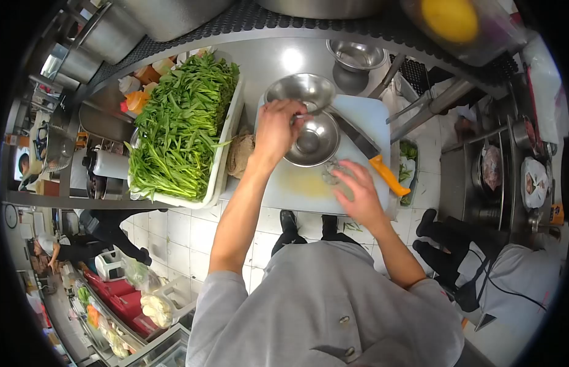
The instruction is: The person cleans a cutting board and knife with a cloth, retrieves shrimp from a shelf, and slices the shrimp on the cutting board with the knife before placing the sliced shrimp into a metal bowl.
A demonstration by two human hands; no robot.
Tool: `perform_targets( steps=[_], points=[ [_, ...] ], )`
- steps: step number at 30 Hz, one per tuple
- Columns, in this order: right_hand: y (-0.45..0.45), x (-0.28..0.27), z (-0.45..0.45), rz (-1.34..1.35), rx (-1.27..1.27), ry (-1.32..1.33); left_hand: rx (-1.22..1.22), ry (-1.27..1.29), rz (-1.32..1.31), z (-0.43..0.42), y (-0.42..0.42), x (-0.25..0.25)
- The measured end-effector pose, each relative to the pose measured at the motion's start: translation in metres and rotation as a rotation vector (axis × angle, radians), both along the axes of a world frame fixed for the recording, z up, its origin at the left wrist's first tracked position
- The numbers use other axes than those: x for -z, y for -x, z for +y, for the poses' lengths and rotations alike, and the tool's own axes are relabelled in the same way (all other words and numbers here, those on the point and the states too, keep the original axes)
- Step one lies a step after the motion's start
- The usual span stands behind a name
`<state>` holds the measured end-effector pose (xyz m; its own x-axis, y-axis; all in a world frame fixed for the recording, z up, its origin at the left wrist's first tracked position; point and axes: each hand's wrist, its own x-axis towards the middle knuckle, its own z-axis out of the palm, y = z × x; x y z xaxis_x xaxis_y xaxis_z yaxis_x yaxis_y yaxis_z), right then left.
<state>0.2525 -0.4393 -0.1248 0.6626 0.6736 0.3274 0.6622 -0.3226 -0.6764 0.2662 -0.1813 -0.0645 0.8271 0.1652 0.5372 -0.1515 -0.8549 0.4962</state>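
A person's two bare hands work over a pale cutting board [367, 116] at the centre of the frame. The left hand [277, 130], fingers curled, reaches over two metal bowls [312, 144]; whether it holds anything is unclear. The right hand [360, 194], loosely spread, has its fingertips at a small greyish piece [329, 174] beside the lower bowl; a grip cannot be confirmed. Right of centre lies an orange-handled knife [375, 156]. Leafy greens [183, 128] fill a white tub [219, 168] at upper left.

Bowl [324, 148], knife [366, 144] on cutting board [373, 119]
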Motion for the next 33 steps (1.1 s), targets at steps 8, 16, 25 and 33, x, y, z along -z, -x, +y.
perform_targets(
  steps=[8,16,25,33],
  points=[
    [0.048,-0.003,-0.011,0.228,-0.001,-0.050,-0.207,0.052,0.014,0.039,0.005,0.036],
    [0.076,0.001,-0.026,0.531,-0.002,-0.053,-0.525,-0.090,0.305,0.052,0.118,0.142],
    [0.087,-0.010,0.053,1.419,-0.203,-0.819,-0.157,0.592,0.073,-0.051,0.163,0.010],
    [-0.021,-0.080,0.069,1.146,-0.205,-1.167,-0.275,1.096,0.332,0.000,0.089,0.084]
  ],
)
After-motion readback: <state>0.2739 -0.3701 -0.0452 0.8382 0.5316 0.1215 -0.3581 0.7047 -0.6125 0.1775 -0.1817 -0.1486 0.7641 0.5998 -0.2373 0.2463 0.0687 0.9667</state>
